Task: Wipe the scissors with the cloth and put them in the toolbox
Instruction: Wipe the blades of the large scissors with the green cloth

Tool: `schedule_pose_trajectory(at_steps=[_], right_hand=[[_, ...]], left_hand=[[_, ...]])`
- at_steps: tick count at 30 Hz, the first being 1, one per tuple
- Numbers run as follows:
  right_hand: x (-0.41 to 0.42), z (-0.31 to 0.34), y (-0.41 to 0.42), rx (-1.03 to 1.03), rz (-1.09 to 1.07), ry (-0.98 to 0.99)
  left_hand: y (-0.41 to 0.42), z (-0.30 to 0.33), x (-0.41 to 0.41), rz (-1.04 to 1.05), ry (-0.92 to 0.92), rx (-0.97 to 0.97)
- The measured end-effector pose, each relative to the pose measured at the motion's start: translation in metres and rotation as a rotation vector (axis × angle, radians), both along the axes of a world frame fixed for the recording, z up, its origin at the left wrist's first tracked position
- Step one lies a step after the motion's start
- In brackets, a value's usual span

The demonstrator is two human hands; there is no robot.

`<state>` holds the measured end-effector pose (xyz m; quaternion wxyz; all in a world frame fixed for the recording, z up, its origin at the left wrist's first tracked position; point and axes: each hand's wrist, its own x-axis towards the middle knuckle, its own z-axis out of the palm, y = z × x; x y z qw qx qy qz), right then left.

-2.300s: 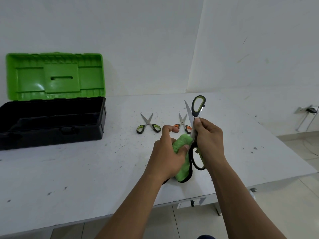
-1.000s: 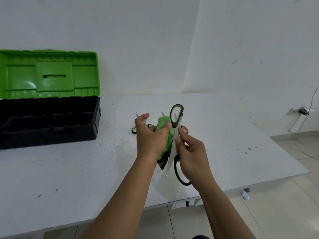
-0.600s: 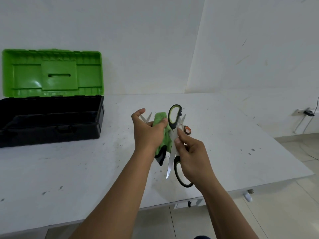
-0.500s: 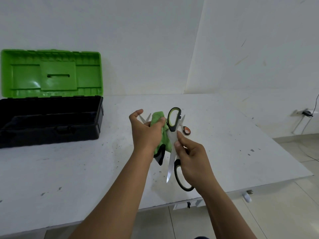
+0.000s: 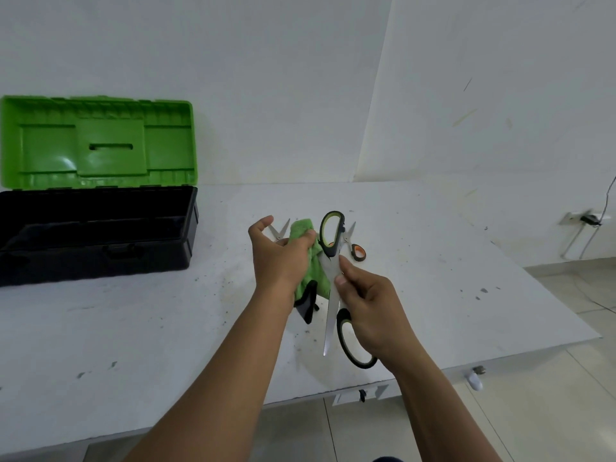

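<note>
Wiping big scissors (image 5: 330, 296) over the tabletop (image 5: 133, 328), toolbox (image 5: 96, 235) open far left.

Right hand (image 5: 370, 308) curled round the spread scissors, blade down toward the body, long axis near upright; left hand (image 5: 283, 258) bunching the cloth (image 5: 305, 248) against them, nearer the toolbox. Three scissors: one held, two small pairs (image 5: 354, 245) lying behind the hands. One cloth.

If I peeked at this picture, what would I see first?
First, big open scissors held in mid-air at the centre by the right hand, with the left hand pressing a green cloth against them. Next, the open toolbox with its bright green lid, far left on the white table.
</note>
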<state>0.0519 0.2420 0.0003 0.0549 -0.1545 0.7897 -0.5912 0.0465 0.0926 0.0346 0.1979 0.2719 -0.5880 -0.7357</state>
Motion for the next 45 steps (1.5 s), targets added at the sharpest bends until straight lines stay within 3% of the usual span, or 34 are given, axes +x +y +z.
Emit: schedule_pose_trajectory(at_steps=[5,12,22,26,31,39,45], right_hand=[[0.000,-0.013,0.009,-0.081,-0.031,-0.059],[-0.006,-0.007,-0.004,-0.272,-0.195,-0.110],[-0.009,0.002,-0.010,-0.437,-0.278,-0.287],[-0.012,0.006,-0.010,-0.409,-0.259,-0.276],[-0.023,0.022,-0.001,-0.378,-0.248,-0.214],[-0.030,0.029,0.006,-0.560,-0.361,-0.227],[-0.035,0.025,0.008,-0.683,-0.475,-0.190]], left_hand=[[-0.007,0.001,0.002,0.047,0.005,-0.008],[0.010,-0.026,0.017,-0.382,-0.144,-0.192],[0.016,-0.023,0.026,-0.443,-0.031,-0.284],[0.011,-0.022,0.025,-0.431,-0.024,-0.338],[0.003,-0.017,0.025,-0.591,-0.081,-0.452],[-0.008,-0.024,0.023,-0.533,-0.062,-0.187],[-0.017,-0.049,0.014,-0.356,-0.087,0.091]])
